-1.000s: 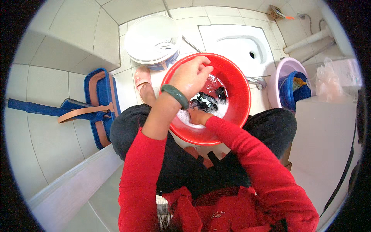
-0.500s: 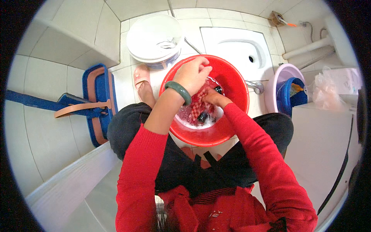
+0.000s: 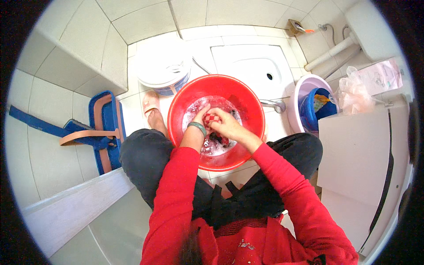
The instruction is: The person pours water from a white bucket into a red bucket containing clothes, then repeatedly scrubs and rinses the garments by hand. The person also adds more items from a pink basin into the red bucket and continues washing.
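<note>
A round red basin [image 3: 252, 115] stands on the floor between my knees, with foamy water [image 3: 223, 104] in it. Over the water, near the basin's middle, a red-and-white checked cloth [image 3: 212, 118] is bunched between my hands. My left hand [image 3: 197, 126], a green bangle at its wrist, is closed on the cloth's left side. Closed on it from the right is my right hand [image 3: 229, 128], its fingers bent over the fabric. Dark wet fabric [image 3: 216, 138] lies in the suds below. Part of the cloth is hidden by my fingers.
A white lidded bucket [image 3: 161, 66] and a squat toilet [image 3: 247, 66] are beyond the basin. To the right are a lilac tub [image 3: 293, 112] holding a blue bucket [image 3: 309, 110], and a white cabinet [image 3: 353, 154]. A blue dustpan [image 3: 115, 128] leans at the left.
My left hand has come down from above the basin to the cloth. My right hand has lifted the cloth out of the suds. The whole view has shifted slightly.
</note>
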`<move>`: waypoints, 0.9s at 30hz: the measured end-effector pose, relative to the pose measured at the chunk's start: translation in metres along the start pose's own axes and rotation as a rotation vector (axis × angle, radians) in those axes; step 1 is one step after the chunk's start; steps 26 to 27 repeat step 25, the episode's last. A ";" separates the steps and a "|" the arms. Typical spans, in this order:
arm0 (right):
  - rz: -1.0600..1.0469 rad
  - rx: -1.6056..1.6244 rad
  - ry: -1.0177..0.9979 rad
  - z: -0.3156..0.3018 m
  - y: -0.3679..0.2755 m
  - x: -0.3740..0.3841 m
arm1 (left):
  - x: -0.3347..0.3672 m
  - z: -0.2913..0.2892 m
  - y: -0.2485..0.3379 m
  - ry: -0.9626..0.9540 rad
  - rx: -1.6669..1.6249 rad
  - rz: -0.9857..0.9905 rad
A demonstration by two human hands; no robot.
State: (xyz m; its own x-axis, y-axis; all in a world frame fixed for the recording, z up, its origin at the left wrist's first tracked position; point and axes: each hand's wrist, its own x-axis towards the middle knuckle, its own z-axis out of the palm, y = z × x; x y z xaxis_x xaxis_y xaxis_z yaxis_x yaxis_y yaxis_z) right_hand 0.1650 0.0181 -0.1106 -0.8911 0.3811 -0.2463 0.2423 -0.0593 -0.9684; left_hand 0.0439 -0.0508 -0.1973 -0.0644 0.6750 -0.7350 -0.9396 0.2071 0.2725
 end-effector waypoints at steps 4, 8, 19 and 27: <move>-0.016 -0.441 0.196 0.025 0.000 0.007 | 0.033 -0.012 -0.003 -0.027 -0.150 0.261; 0.122 -0.664 0.398 -0.001 0.024 0.050 | 0.041 0.007 -0.011 0.348 -0.011 -0.008; 0.129 -0.534 0.367 0.018 0.045 0.058 | 0.059 -0.036 -0.005 -0.012 -0.175 0.126; 0.470 -0.448 0.454 -0.026 0.136 0.096 | 0.049 -0.018 0.011 0.405 -0.082 0.175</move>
